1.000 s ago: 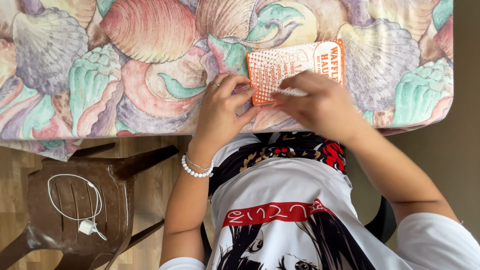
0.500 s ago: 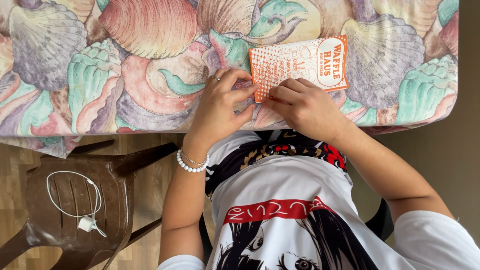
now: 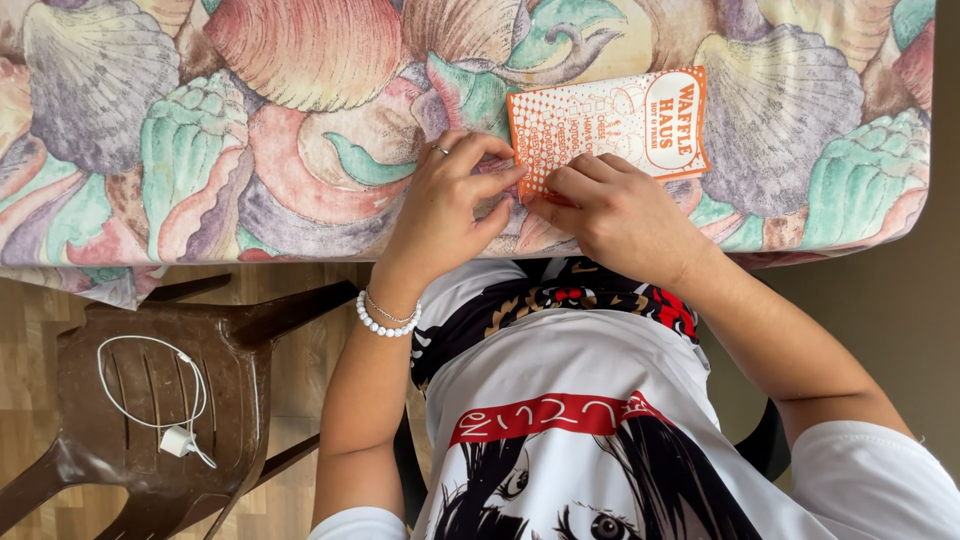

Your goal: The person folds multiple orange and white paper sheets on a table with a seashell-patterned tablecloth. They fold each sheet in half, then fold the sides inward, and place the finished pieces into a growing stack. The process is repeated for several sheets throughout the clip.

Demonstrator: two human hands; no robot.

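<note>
Looks like a home: seashell-print tablecloth [image 3: 200, 150] over a table, brown plastic chair [image 3: 170, 400] holding a white charger cable [image 3: 150, 400], wood-look floor [image 3: 30, 320] beneath.

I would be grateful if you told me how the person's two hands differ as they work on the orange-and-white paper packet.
The left hand wears a ring, with a white bead bracelet at its wrist; the right hand is bare. The left hand touches the paper packet at its corner edge; the right hand lies over its near edge. Both rest on the shell-patterned tablecloth.
</note>
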